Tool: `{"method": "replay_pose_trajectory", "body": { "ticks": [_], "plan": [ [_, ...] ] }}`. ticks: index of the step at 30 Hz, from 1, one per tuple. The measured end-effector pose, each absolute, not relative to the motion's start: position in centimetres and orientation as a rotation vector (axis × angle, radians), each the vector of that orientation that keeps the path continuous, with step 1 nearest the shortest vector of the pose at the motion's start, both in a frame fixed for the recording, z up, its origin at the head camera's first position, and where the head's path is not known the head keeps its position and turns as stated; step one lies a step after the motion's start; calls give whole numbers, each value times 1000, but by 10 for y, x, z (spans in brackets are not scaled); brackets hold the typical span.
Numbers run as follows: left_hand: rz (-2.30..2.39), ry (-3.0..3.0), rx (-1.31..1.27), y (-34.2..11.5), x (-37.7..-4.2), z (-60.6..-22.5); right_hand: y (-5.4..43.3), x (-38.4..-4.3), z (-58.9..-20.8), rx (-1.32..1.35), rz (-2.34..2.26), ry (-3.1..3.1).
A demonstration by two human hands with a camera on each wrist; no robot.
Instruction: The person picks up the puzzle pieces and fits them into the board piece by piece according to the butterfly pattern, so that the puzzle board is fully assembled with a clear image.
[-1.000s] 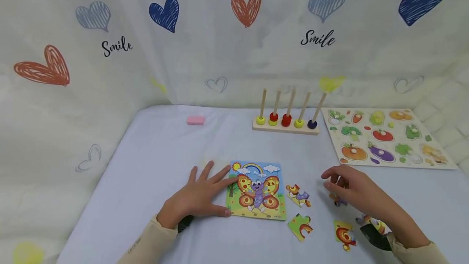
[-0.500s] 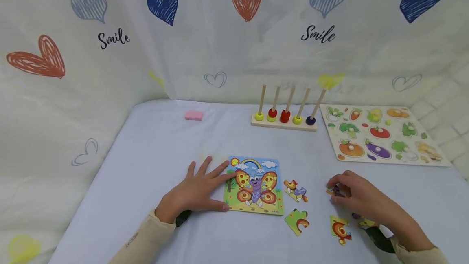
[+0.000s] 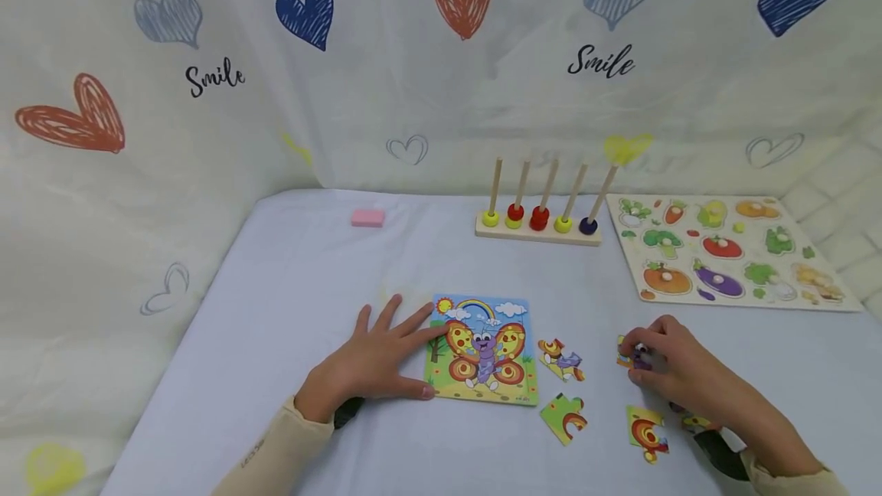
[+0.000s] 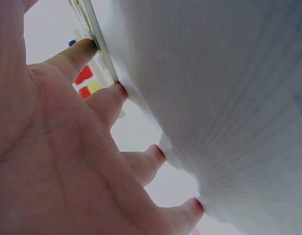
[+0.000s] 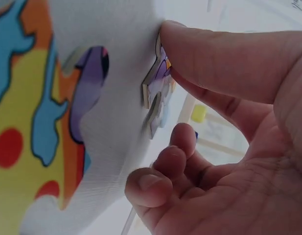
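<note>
The left hand (image 3: 375, 362) lies with fingers spread at the left side of a square butterfly puzzle board (image 3: 492, 389), its index finger and thumb touching the edge. In the left wrist view the fingertips (image 4: 158, 152) rest on the white cloth and against the board's side. To the right, the right hand (image 3: 678, 366) pinches a small purple-and-orange puzzle piece (image 3: 641, 358) between thumb and index finger. That puzzle piece (image 5: 155, 81) sits at the cloth in the right wrist view, the other fingers curled below. A larger yellow puzzle piece (image 5: 23, 142) lies close by, partly hidden by the wrist in the head view.
Between board and right hand lie a purple-orange puzzle piece (image 3: 561, 360) and a green one, a puzzle piece (image 3: 565, 417) with a red arc. Another puzzle piece (image 3: 646, 433) is nearer. Behind stand a peg abacus (image 3: 537, 234), a vegetable board (image 3: 730, 251) and a pink block (image 3: 368, 218).
The right hand has come down slightly and closed its thumb and index finger on the small puzzle piece. The left hand stays on the board's edge. The head view has shifted a little.
</note>
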State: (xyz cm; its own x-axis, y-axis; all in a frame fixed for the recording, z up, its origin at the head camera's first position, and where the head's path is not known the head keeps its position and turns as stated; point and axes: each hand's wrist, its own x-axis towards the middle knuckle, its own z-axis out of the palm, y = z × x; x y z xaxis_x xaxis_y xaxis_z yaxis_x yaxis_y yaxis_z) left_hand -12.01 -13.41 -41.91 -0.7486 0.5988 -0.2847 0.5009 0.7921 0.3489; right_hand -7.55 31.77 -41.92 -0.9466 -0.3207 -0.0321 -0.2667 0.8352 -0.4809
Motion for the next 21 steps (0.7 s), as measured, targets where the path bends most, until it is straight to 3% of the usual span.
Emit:
{"method": "replay_pose_trajectory", "body": {
  "ticks": [8, 21],
  "plan": [
    [354, 2602, 823, -134, -119, -418, 317, -76, -424, -583, -731, 2971],
    [351, 2606, 844, -134, -118, -418, 314, -72, -415, -411, -813, 2901]
  ]
}}
